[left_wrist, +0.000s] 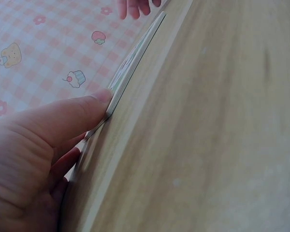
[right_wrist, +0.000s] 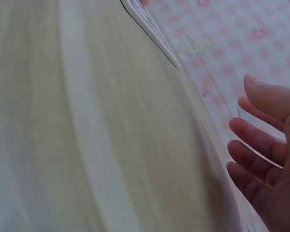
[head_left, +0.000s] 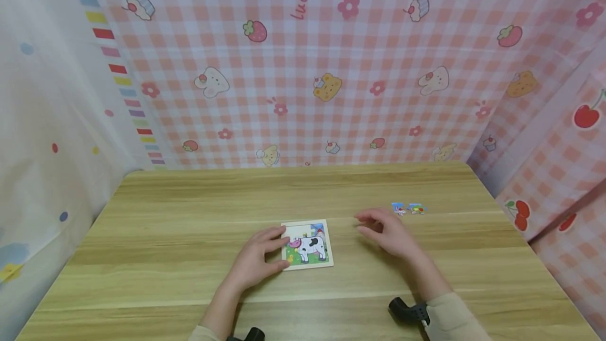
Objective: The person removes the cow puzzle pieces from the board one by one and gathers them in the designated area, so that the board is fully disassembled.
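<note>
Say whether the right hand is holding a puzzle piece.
No: the right hand is empty, and two loose puzzle pieces lie on the table.

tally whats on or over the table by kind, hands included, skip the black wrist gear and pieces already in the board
Puzzle board: 1
Loose puzzle pieces: 2
Hands: 2 (left hand, right hand)
Total in sight: 5

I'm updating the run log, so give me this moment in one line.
left hand: touching cow puzzle, left side | right hand: empty, right of puzzle | puzzle: upper-left area unfilled | loose pieces: beyond right hand
</note>
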Motion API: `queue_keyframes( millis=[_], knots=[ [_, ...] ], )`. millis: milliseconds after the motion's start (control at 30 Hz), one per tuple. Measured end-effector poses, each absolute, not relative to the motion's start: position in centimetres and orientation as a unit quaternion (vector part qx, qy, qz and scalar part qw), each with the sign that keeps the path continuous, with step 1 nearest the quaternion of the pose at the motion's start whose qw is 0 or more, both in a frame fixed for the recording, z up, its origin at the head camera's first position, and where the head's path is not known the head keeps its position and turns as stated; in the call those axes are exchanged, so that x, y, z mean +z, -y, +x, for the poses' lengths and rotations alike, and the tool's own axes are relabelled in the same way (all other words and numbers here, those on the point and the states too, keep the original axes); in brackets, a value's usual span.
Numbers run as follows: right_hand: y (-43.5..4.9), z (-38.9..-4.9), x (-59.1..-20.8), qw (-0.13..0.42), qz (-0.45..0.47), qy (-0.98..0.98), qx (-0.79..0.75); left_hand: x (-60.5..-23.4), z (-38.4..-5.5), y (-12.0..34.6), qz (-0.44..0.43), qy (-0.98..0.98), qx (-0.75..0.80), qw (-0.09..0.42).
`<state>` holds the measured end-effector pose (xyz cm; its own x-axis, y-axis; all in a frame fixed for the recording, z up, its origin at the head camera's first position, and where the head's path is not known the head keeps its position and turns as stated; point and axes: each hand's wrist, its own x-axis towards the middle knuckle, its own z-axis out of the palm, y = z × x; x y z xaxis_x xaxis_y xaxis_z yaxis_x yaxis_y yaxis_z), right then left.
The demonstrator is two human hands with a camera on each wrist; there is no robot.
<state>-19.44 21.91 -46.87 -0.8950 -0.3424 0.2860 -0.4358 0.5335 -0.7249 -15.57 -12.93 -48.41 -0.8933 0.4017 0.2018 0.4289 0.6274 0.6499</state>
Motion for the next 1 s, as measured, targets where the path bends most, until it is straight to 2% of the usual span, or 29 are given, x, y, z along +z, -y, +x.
queue_keyframes(
  millis=[100,467,767,1000],
  knots=[
    [-20.8,-19.6,-47.1,0.052,0.243,0.880,0.405,-48.3,-15.5,12.9,-0.230,0.901,-0.366,0.019],
    [-17.5,-19.7,-46.5,-0.015,0.286,0.873,0.395,-48.2,-15.5,12.9,-0.225,0.903,-0.366,0.012],
    [-15.6,-20.6,-46.1,-0.039,0.304,0.869,0.389,-48.2,-15.5,13.0,-0.227,0.905,-0.360,0.013],
    [-14.7,-21.5,-46.2,-0.033,0.339,0.874,0.347,-48.2,-15.5,12.9,-0.233,0.901,-0.364,0.021]
  ],
)
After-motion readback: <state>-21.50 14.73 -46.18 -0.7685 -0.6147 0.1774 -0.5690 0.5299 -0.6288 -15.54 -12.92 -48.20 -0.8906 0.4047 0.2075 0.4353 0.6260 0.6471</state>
